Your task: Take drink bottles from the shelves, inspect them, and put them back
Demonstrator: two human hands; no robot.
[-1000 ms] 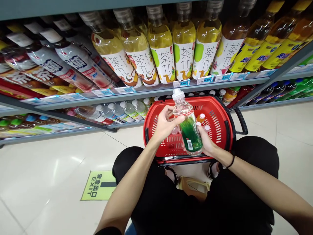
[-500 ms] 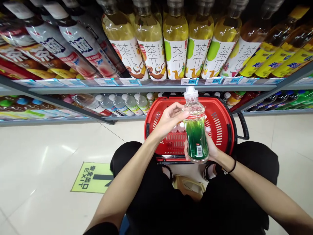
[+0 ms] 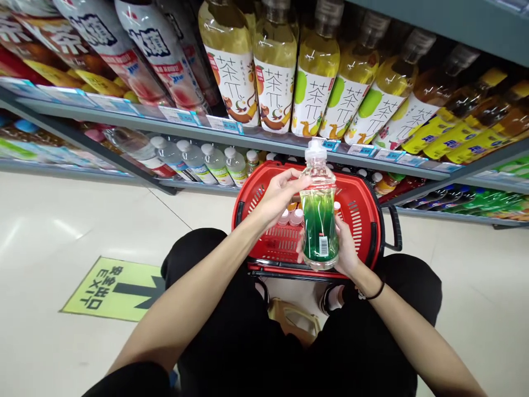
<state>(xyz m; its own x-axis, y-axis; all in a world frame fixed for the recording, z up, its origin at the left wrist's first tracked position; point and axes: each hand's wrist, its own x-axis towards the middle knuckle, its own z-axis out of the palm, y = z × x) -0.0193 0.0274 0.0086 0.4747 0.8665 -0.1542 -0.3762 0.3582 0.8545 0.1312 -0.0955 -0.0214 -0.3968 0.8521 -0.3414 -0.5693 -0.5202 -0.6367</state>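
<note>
A clear bottle with a green label and white cap (image 3: 318,215) stands upright in both my hands over a red shopping basket (image 3: 367,204). My left hand (image 3: 279,197) grips its upper part from the left. Underneath and behind, my right hand (image 3: 345,251) wraps the lower part, barcode facing me. Several small bottles lie inside the basket, mostly hidden behind my hands.
Store shelves hold tea bottles (image 3: 312,88) above and water bottles (image 3: 206,162) on the lower shelf (image 3: 256,140). The basket's black handle (image 3: 394,226) sticks out to the right. A green EXIT floor sticker (image 3: 113,289) lies at left. My knees flank a small stool (image 3: 295,320).
The bottle has been turned from tilted to upright, its barcode now facing me. My view has shifted, so the shelves and basket sit further left and tilted.
</note>
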